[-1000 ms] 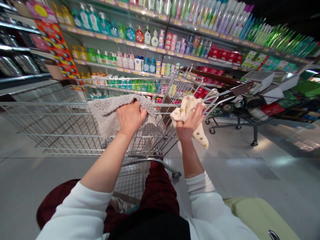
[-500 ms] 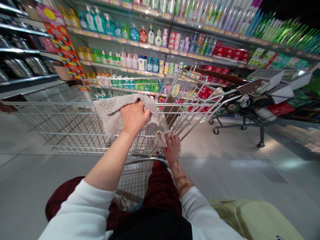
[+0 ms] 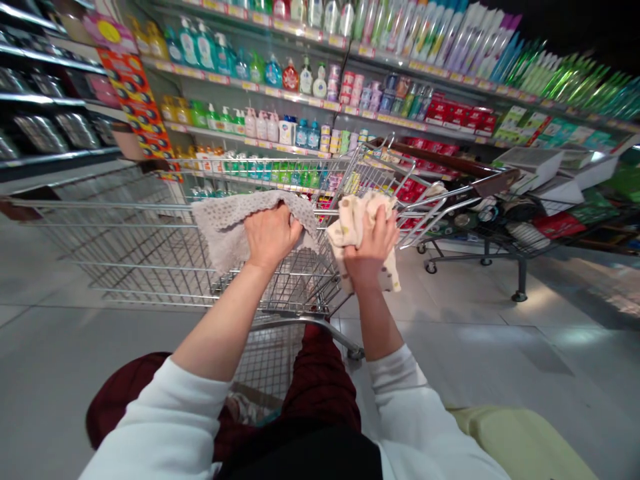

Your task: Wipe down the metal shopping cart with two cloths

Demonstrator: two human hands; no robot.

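A wire shopping cart [image 3: 125, 247] stands in front of me. My left hand [image 3: 270, 233] is closed on a grey dotted cloth [image 3: 225, 223] draped over the cart's top rail. My right hand [image 3: 367, 250] is closed round a cream cloth with yellow spots [image 3: 350, 223], pressed against the cart's right corner near the rail. Both sleeves are white.
Shelves of bottles and boxes [image 3: 310, 73] run along the back. A low display trolley [image 3: 505, 213] with goods stands at the right. Dark shelving [image 3: 45, 127] is at the left. A pale green object [image 3: 520, 440] lies at bottom right on the grey tiled floor.
My right hand, which had dropped to the cart's lower right frame with the cream cloth, has come back up to the top corner. The left hand has stayed on the grey cloth.
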